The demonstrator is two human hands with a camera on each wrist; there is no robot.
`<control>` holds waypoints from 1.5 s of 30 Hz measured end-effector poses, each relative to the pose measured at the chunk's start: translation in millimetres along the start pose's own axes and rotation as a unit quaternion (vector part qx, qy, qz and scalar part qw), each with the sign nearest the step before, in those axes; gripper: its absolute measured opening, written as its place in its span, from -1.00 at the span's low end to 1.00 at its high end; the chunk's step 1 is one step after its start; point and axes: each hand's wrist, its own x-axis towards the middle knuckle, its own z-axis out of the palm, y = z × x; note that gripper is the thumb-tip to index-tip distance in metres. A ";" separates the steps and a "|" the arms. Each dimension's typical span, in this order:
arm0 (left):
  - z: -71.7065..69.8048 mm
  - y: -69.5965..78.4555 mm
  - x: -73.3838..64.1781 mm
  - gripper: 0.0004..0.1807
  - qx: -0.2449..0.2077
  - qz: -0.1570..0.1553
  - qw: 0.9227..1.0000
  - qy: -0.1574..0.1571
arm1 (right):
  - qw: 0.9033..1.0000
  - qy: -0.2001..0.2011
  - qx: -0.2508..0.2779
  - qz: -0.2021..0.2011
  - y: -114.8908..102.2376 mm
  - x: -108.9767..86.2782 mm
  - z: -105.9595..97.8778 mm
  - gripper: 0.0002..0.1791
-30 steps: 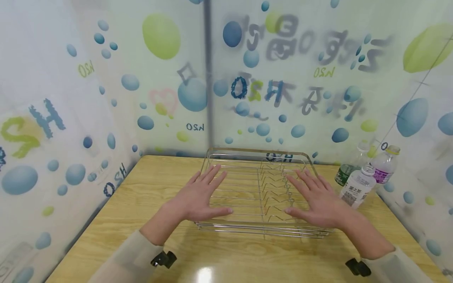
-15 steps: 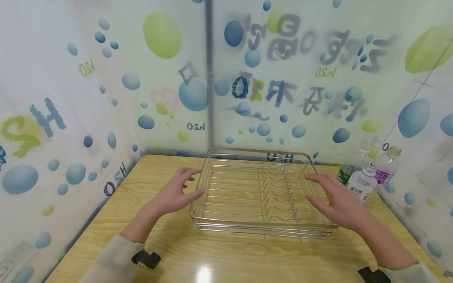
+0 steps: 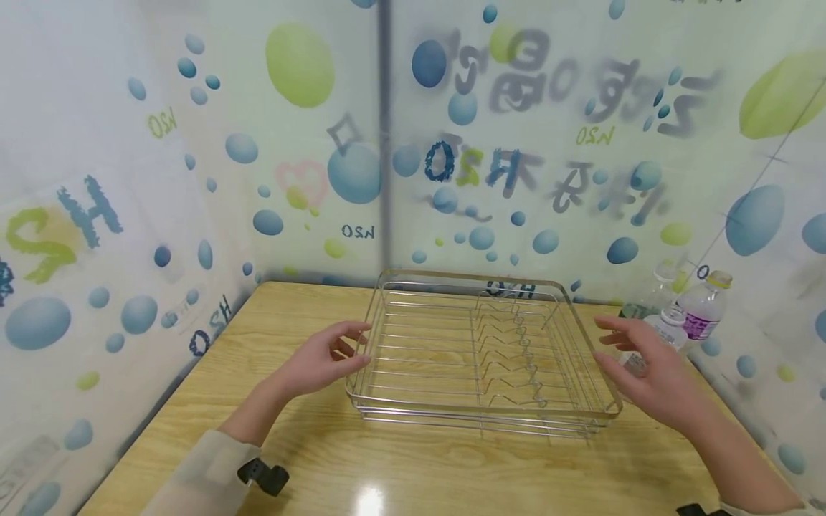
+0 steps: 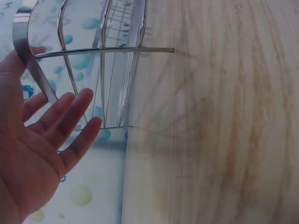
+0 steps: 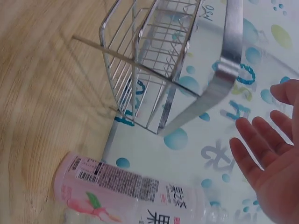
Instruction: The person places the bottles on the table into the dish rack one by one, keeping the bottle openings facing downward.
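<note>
A silver wire dish rack (image 3: 484, 409) stands on the wooden table, with a row of zigzag wire dividers in its right half. My left hand (image 3: 319, 364) is at the rack's left side, its thumb and fingers loosely bent around no part of it. In the left wrist view the thumb lies by the flat metal rim (image 4: 41, 79); whether it touches cannot be told. Beyond the rack's right side, my right hand (image 3: 661, 380) is held in the air with relaxed fingers, holding nothing. The right wrist view shows a gap between it and the rim (image 5: 230, 56).
Several plastic bottles stand at the table's back right, one with a purple label (image 3: 700, 326). A bottle with a pink peach label (image 5: 121, 186) is close to the right hand and partly hidden by it in the head view. Patterned curtains enclose the table (image 3: 258, 451).
Both hands were spread above the rack a second ago. They moved apart to its two sides; the right hand then drew farther right, away from the rim. The rack stays in place.
</note>
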 end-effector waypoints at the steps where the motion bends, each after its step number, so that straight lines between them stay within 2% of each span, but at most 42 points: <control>1: 0.4 -1.1 -0.2 -0.29 -0.006 0.003 1.000 -0.001 | 1.000 0.012 0.004 -0.003 1.5 -1.3 -2.1 -0.37; 5: 2.2 -4.6 -1.0 -0.28 -0.056 -0.002 0.998 -0.006 | 0.999 0.039 0.013 -0.008 5.8 -4.5 -9.4 -0.39; 9: 4.6 -6.4 -1.2 -0.26 -0.127 -0.012 0.992 -0.014 | 0.999 0.041 0.016 0.009 9.3 -8.2 -14.5 -0.40; 11: 5.7 -7.1 -0.6 -0.25 -0.147 -0.015 0.989 -0.016 | 0.999 0.045 0.013 0.021 11.0 -10.7 -16.4 -0.42; 19: 8.0 -10.0 1.6 -0.21 -0.161 -0.018 0.987 -0.016 | 0.993 0.100 0.011 0.064 20.5 -18.7 -29.9 -0.57; 25: 8.0 -8.6 0.8 -0.23 -0.164 -0.022 0.986 -0.016 | 0.978 0.132 -0.039 0.154 32.4 -26.7 -45.1 -0.77; 28: 7.9 -8.6 0.2 -0.24 -0.162 -0.023 0.986 -0.016 | 0.970 0.125 -0.040 0.203 42.4 -32.9 -50.6 -0.81; 32: 8.0 -9.2 -0.3 -0.25 -0.158 -0.024 0.987 -0.015 | 0.964 0.103 -0.013 0.244 59.5 -38.8 -52.9 -0.78; 34: 8.2 -9.5 -0.4 -0.25 -0.161 -0.023 0.987 -0.016 | 0.962 0.083 -0.004 0.260 68.8 -40.5 -52.0 -0.67; 39: 8.4 -9.7 -0.4 -0.25 -0.169 -0.019 0.985 -0.019 | 0.956 0.026 0.006 0.291 89.0 -43.7 -47.2 -0.25; 45: 8.2 -9.1 -0.4 -0.26 -0.179 -0.017 0.984 -0.021 | 0.955 -0.016 0.040 0.293 101.5 -44.8 -40.2 -0.05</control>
